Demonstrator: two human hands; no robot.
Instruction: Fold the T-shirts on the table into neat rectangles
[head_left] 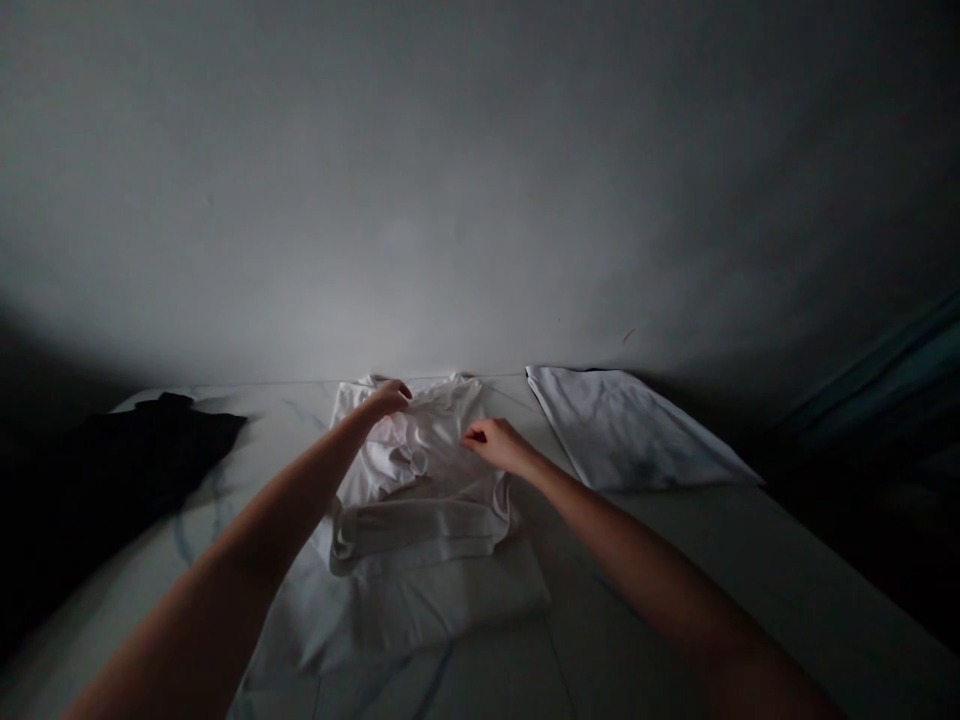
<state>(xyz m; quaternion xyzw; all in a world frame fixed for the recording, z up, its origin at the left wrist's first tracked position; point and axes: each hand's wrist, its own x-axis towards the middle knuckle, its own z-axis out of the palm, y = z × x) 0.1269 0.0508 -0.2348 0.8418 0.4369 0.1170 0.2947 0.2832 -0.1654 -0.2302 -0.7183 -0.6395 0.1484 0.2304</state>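
A white garment (442, 425) lies crumpled on a pale surface in the middle of the view, its lower part folded over in a band. Beneath it spreads more white cloth (420, 610) toward me. My left hand (391, 396) is over the garment's upper left part, fingers bent; whether cloth is between them is hidden. At the garment's right side is my right hand (491, 440), its fingers pinched together, with what they hold too small and dark to make out.
Dark cloth (150, 450) lies at the left of the marbled surface (675, 530). A folded white cloth (630, 430) rests at the back right. A grey wall (450, 200) rises behind. Bluish fabric (885, 370) hangs at the far right.
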